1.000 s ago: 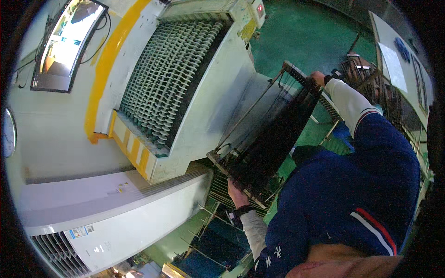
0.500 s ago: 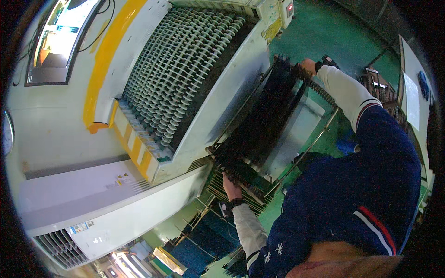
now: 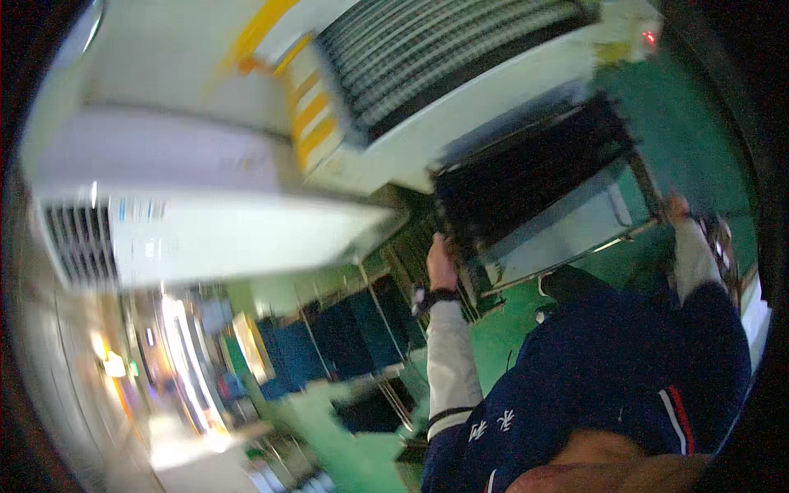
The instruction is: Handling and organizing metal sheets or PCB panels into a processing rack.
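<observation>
A long, rectangular dark-framed rack (image 3: 647, 182) tilts across the upper right centre of the frame, its left end lower than its right. A dense band of black, rough-edged material (image 3: 534, 168) fills its upper part, and a thin metal rail (image 3: 575, 256) runs along its lower edge. Between band and rail, a flat pale grey surface (image 3: 555, 230) shows through.

The left hand (image 3: 442, 263), with a dark band on its wrist, is at the rack's lower left end, fingers closed on the end piece. The right hand (image 3: 678, 207) is at the right end, near the rail's tip; it is blurred, and I cannot tell how far its fingers are closed.

Just above the rack, a large off-white machine (image 3: 485, 111) with rows of grey rollers (image 3: 444, 57) fills the top centre, yellow-and-white stripes (image 3: 312, 119) on its left corner. A long white air conditioner (image 3: 246, 234) with a dark grille stretches across the left. Dark blue panels (image 3: 345, 333) stand at lower centre, near the green floor (image 3: 329, 444).
</observation>
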`<state>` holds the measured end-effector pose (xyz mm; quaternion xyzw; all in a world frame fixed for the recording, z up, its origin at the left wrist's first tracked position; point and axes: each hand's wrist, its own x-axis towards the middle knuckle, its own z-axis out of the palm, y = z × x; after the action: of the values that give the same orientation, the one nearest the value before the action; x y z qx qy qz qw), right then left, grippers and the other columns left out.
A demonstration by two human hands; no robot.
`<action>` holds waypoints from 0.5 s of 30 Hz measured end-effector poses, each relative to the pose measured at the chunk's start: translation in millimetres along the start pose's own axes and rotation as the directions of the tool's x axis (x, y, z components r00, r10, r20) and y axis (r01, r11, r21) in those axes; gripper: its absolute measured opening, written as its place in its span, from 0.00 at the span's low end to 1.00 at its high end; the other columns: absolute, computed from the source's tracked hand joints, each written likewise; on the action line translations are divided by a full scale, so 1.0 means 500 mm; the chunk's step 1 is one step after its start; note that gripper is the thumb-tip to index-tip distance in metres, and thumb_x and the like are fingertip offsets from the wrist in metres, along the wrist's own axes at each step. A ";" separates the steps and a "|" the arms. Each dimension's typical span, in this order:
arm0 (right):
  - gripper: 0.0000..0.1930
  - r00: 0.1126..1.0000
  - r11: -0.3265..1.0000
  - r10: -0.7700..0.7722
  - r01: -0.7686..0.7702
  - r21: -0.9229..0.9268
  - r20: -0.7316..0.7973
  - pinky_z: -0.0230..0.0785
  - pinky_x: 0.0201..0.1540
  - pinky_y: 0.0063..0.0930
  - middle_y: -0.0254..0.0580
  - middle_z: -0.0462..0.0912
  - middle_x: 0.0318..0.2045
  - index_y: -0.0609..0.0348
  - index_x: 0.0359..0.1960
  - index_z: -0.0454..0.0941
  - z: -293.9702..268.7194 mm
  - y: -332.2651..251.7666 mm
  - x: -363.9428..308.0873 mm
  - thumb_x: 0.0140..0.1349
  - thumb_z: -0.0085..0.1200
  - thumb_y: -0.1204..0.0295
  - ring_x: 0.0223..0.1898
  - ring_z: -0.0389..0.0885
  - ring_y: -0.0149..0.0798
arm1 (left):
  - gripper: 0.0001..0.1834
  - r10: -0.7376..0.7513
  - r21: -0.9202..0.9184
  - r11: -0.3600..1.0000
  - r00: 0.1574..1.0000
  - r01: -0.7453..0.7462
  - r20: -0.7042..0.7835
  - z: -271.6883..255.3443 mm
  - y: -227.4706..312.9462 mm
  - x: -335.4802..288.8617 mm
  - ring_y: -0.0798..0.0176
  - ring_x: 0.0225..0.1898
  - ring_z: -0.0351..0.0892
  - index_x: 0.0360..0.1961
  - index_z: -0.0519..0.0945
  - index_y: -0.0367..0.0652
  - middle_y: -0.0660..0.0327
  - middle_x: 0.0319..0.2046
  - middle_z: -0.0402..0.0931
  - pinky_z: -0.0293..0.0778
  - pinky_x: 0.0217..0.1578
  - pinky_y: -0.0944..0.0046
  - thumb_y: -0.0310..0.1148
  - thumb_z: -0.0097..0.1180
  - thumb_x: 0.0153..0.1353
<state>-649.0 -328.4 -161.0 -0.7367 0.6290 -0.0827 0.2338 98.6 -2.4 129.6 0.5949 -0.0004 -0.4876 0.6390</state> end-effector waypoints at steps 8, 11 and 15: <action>0.12 0.408 0.483 0.288 -0.843 0.236 0.866 0.59 0.19 0.32 0.38 0.71 0.18 0.58 0.25 0.70 0.196 -0.132 -0.350 0.60 0.44 0.63 0.17 0.67 0.34 | 0.17 0.346 0.657 0.751 0.889 -0.070 -0.301 -0.305 -0.434 -0.198 0.69 0.19 0.68 0.27 0.75 0.41 0.67 0.17 0.70 0.64 0.20 0.65 0.46 0.50 0.59; 0.14 -0.050 0.413 0.158 -0.904 -0.112 0.986 0.56 0.16 0.31 0.37 0.69 0.16 0.56 0.22 0.69 0.269 -0.279 -0.375 0.60 0.45 0.61 0.14 0.65 0.33 | 0.11 0.381 0.888 0.459 0.910 -0.033 -0.163 -0.441 -0.674 -0.391 0.51 0.25 0.73 0.34 0.75 0.45 0.55 0.22 0.74 0.70 0.24 0.54 0.40 0.52 0.53; 0.12 0.336 0.994 -0.107 0.050 0.095 0.936 0.53 0.12 0.30 0.37 0.70 0.16 0.56 0.20 0.69 0.325 -0.563 -0.391 0.58 0.47 0.63 0.11 0.62 0.32 | 0.16 -0.281 0.165 0.876 0.757 0.453 -0.589 -0.390 -0.733 -0.622 0.56 0.18 0.74 0.22 0.77 0.40 0.55 0.19 0.76 0.69 0.19 0.58 0.44 0.51 0.52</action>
<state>-369.6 -72.7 -143.6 -0.6739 0.3422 0.3289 0.5663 -179.6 406.9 -26.1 0.7862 0.2271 -0.4075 0.4051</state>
